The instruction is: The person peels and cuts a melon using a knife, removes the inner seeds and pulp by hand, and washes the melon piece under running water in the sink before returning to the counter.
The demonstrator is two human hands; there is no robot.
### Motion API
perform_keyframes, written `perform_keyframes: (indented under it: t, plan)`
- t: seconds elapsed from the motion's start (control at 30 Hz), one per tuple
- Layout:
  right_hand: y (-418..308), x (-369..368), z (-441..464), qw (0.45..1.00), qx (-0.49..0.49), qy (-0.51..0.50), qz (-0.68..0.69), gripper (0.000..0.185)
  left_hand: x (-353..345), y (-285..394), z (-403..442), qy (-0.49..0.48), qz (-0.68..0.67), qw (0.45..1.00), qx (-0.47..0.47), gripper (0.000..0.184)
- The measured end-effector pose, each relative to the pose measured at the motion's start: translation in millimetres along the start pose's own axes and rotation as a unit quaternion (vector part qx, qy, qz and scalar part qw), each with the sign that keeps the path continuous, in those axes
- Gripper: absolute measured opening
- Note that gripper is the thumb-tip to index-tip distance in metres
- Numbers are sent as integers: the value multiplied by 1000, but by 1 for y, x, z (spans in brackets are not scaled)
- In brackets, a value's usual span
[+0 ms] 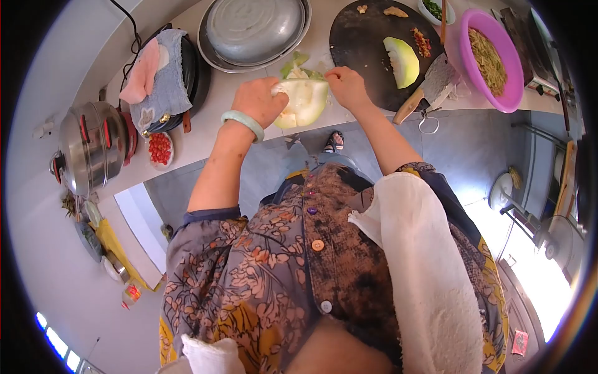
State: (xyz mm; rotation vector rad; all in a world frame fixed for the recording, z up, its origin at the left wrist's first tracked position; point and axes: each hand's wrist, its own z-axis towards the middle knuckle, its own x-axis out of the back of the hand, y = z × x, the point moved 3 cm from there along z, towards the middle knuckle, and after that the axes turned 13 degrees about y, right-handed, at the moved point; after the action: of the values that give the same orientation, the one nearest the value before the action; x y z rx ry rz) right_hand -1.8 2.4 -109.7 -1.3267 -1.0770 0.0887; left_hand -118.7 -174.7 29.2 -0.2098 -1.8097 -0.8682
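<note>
gripping pale melon piece near counter edge: left hand. right hand curled beside its rim; whether pinching anything, cannot tell. scraps behind, partly hidden.

My left hand, a pale green bangle at its wrist, grips the hollow melon piece by one side at the counter, while the fingertips of my right hand meet close to its opposite rim; I can't tell whether they pinch anything. Leafy scraps lie just behind. To my right, a melon wedge rests on the round black board, a cleaver at its edge.
</note>
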Motion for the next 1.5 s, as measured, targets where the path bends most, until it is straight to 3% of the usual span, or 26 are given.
perform_keyframes:
  t: [0.07, 0.17, 0.27, 0.4, 0.7, 1.0, 1.1, 1.3, 1.4, 1.5]
  plan:
    - [6, -4, -1, 999, 25, 10, -44, 47, -2, -1, 2, -2, -2, 1000, 0, 46]
    - [7, 5, -6, 986, -109, -73, 103, 58, -6, -4, 8, -13, -7, 1000, -9, 47]
    - [-32, 19, -40, 913, -244, -100, 310, 64, -10, -11, 12, -18, -20, 1000, -15, 46]
    - [-51, -5, -64, 887, -227, -93, 390, 61, -11, -13, 16, -21, -24, 999, -27, 43]
    - [-47, -24, -66, 907, -234, 40, 347, 45, -9, 1, 13, -5, -23, 998, -59, 38]
    - [-48, -22, -64, 943, -191, 58, 266, 41, -5, 0, 14, -6, -30, 998, -55, 40]
    - [-56, -13, -64, 947, -217, 55, 230, 41, -10, 4, 15, -16, -5, 998, -53, 39]
    - [-16, -28, -51, 928, -220, 5, 299, 50, -17, 0, 20, -21, -10, 999, -36, 40]
    - [-21, -22, -54, 947, -111, 55, 296, 60, -16, 2, 21, -19, -5, 999, -38, 41]
    - [-47, 2, -54, 978, -110, -12, 179, 72, -18, 8, 21, -21, 4, 999, -41, 42]
